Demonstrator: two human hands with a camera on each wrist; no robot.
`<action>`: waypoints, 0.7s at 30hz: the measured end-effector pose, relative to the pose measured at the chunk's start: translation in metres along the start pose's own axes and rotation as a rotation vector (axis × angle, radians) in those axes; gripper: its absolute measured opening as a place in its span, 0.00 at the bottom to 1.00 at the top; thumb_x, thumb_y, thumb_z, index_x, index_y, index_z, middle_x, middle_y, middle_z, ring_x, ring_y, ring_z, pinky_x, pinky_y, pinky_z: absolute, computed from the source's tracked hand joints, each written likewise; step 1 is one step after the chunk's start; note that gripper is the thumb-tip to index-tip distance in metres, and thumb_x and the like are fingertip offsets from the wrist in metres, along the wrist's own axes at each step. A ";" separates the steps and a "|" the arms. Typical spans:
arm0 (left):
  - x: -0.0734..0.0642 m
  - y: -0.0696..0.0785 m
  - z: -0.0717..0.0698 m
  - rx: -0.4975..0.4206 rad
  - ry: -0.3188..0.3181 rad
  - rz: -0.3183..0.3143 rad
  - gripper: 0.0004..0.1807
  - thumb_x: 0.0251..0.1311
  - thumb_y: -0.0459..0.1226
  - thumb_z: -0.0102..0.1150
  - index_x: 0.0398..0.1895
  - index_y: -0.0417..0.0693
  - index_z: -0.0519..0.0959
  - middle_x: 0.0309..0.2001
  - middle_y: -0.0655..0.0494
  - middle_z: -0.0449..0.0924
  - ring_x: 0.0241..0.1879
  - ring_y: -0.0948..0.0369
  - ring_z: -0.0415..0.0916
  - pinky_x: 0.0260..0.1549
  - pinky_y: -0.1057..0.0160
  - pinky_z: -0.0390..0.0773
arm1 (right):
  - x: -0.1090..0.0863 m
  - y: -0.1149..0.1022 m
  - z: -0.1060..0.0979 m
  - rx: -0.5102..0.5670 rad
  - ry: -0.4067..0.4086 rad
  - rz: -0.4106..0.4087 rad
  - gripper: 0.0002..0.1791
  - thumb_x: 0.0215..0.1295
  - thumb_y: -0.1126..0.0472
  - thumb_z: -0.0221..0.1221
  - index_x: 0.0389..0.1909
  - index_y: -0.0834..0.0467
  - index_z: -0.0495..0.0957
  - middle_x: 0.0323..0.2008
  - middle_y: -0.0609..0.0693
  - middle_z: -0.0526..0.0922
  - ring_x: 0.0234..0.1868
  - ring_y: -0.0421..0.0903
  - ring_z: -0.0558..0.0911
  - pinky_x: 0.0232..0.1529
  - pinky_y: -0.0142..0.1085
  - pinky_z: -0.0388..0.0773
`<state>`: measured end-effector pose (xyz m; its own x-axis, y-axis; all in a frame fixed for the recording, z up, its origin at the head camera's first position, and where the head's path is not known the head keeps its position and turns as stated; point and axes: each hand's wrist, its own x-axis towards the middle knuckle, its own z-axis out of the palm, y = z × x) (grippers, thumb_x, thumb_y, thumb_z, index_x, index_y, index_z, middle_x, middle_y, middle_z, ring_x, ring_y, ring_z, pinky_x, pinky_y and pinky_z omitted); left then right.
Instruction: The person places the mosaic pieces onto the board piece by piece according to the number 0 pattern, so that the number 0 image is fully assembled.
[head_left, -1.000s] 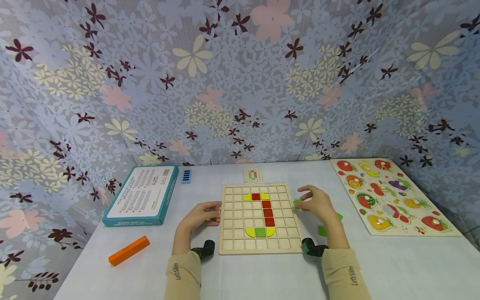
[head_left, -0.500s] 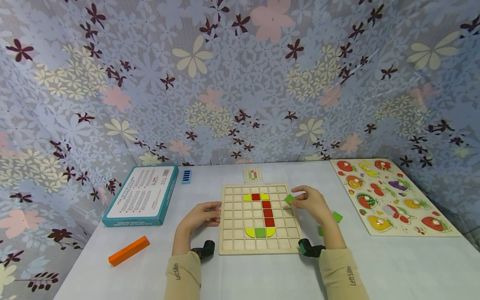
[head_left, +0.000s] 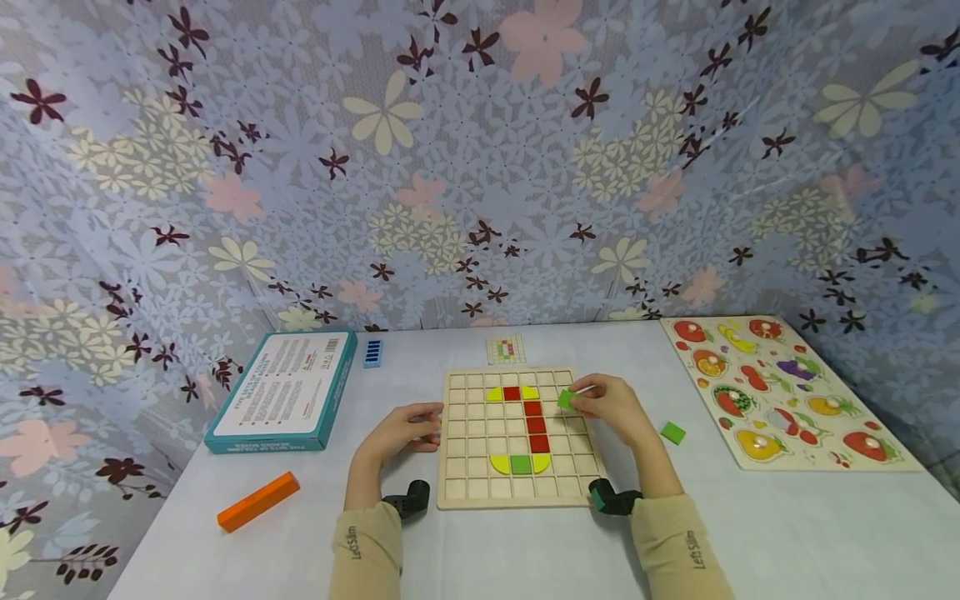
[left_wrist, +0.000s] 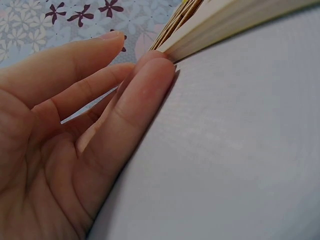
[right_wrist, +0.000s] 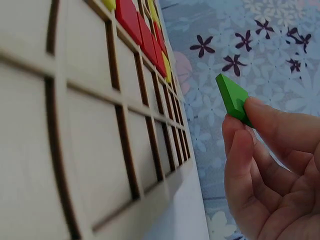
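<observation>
A wooden grid board (head_left: pixel 465 490) lies on the table with red and green squares and yellow quarter-round pieces set in some of its cells. My right hand (head_left: pixel 611 404) pinches a green square tile (right_wrist: pixel 233 99) between thumb and fingers, over the board's right side. In the right wrist view the tile stands tilted, apart from the grid. My left hand (head_left: pixel 405 429) rests at the board's left edge, fingers fairly straight, fingertips right at the rim in the left wrist view. Behind the board lies a small pattern card (head_left: pixel 506 349) printed with a similar grid.
Another green tile (head_left: pixel 672 432) lies right of the board. A fruit puzzle board (head_left: pixel 787 400) sits at the far right. On the left are a teal-edged box (head_left: pixel 281 392), a small blue object (head_left: pixel 373 353) and an orange bar (head_left: pixel 258 502). A floral cloth (head_left: pixel 480 167) hangs behind.
My right hand has moved left with the green tile, from beside the board's right edge to over its right columns. The left hand has stayed in place.
</observation>
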<state>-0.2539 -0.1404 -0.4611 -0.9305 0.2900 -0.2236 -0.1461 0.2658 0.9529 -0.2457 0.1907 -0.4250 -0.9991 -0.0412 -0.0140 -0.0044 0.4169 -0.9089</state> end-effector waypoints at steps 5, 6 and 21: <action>-0.001 -0.001 0.001 0.004 -0.002 0.001 0.25 0.61 0.30 0.53 0.62 0.36 0.66 0.42 0.45 0.74 0.33 0.60 0.77 0.37 0.61 0.83 | 0.001 -0.004 0.009 -0.018 -0.028 -0.020 0.12 0.58 0.67 0.61 0.42 0.68 0.77 0.31 0.56 0.80 0.31 0.50 0.80 0.36 0.40 0.82; -0.001 -0.001 0.001 0.002 -0.003 0.001 0.25 0.61 0.30 0.53 0.63 0.36 0.66 0.42 0.45 0.74 0.33 0.61 0.77 0.37 0.61 0.83 | 0.001 -0.006 0.011 -0.026 -0.031 -0.023 0.13 0.57 0.67 0.61 0.43 0.68 0.77 0.32 0.56 0.79 0.31 0.50 0.80 0.36 0.40 0.82; 0.001 -0.002 -0.002 -0.013 -0.017 0.006 0.26 0.61 0.31 0.54 0.63 0.35 0.66 0.43 0.44 0.74 0.33 0.60 0.77 0.37 0.61 0.83 | 0.008 -0.024 0.052 -0.079 -0.072 -0.087 0.09 0.58 0.68 0.60 0.39 0.66 0.81 0.36 0.58 0.79 0.32 0.50 0.80 0.34 0.38 0.82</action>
<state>-0.2550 -0.1425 -0.4625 -0.9258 0.3068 -0.2210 -0.1448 0.2521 0.9568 -0.2517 0.1336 -0.4251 -0.9891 -0.1438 0.0311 -0.0971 0.4794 -0.8722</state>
